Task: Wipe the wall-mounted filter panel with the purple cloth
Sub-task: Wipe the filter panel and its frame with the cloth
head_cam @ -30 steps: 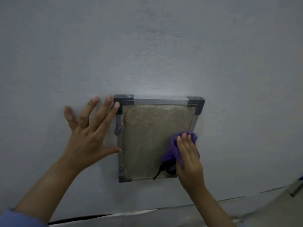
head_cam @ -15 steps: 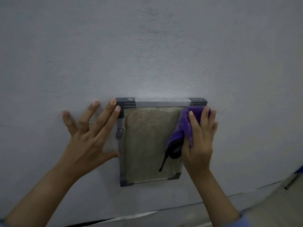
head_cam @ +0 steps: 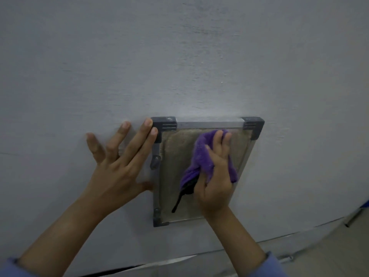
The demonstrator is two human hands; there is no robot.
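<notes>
The filter panel (head_cam: 175,156) hangs on the grey wall: a metal frame with dark plastic corners around a dusty beige mesh. My right hand (head_cam: 216,176) presses the bunched purple cloth (head_cam: 201,156) against the upper middle of the mesh, thumb tucked into the folds. A black strap dangles from the cloth. My left hand (head_cam: 119,162) lies flat on the wall with fingers spread, its fingertips touching the panel's upper left corner.
The plain grey wall (head_cam: 179,56) fills most of the view. Below runs its bottom edge with a pale floor strip (head_cam: 319,246). A metal leg and something blue (head_cam: 359,210) show at the far right.
My right hand carried the cloth from the panel's lower right up to the upper right corner, then slid it left to the upper middle. My left hand stayed in place.
</notes>
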